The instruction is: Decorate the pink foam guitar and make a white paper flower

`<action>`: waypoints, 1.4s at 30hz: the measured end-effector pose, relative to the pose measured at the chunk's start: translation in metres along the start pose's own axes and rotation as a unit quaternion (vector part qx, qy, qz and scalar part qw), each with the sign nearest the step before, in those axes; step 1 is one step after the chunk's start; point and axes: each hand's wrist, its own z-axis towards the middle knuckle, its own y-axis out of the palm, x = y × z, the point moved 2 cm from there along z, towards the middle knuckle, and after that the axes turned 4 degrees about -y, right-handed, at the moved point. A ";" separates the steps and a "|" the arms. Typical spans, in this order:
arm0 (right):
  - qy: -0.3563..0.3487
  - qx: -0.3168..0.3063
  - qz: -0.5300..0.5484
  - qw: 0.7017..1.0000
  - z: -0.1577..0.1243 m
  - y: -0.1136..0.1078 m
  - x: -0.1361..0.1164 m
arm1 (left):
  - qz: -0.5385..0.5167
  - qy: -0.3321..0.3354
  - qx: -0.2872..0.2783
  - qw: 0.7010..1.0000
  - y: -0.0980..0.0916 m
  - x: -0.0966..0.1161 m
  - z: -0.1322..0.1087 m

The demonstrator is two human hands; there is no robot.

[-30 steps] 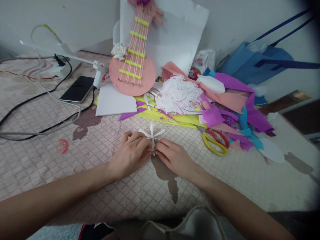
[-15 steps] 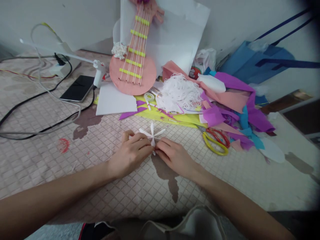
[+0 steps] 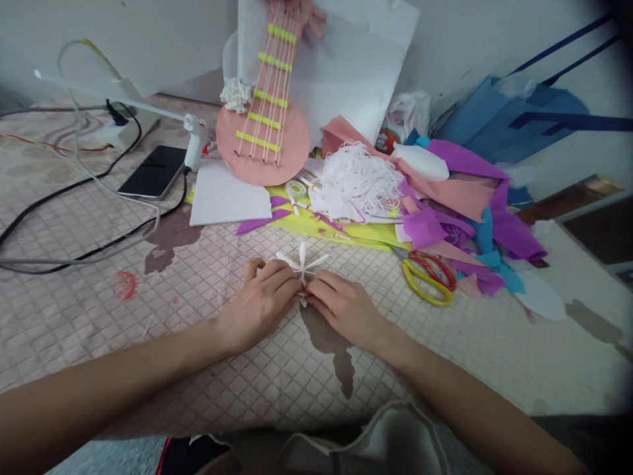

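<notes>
A small white paper flower [image 3: 302,254] with narrow, spread petals is held between my two hands, low over the table. My left hand [image 3: 264,300] pinches it from the left, thumb and fingers pressed together near the lower petals. From the right, my right hand [image 3: 346,307] closes its fingertips on the same lower part. The fingertips of both hands almost meet and hide part of the flower's lower petals. Its upper petals stick out beyond the fingers, pointing away from me.
Scissors [image 3: 428,280] with yellow and red handles lie to the right. Behind them are a heap of white string [image 3: 356,181] and coloured scraps [image 3: 425,227]. A cardboard guitar [image 3: 262,145] leans at the back. A glue gun [image 3: 194,145] and a phone [image 3: 153,173] are at left.
Both hands stay almost in place around the flower, with only slight finger movement at its lower petals. The view has shifted a little.
</notes>
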 end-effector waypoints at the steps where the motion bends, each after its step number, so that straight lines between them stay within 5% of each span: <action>1: -0.002 -0.006 -0.006 1.000 0.000 0.000 0.000 | 0.001 -0.002 -0.003 1.000 0.000 0.000 0.000; 42: -0.006 0.010 -0.056 0.998 0.000 0.000 0.001 | 0.029 -0.001 0.017 0.999 0.000 -0.002 0.004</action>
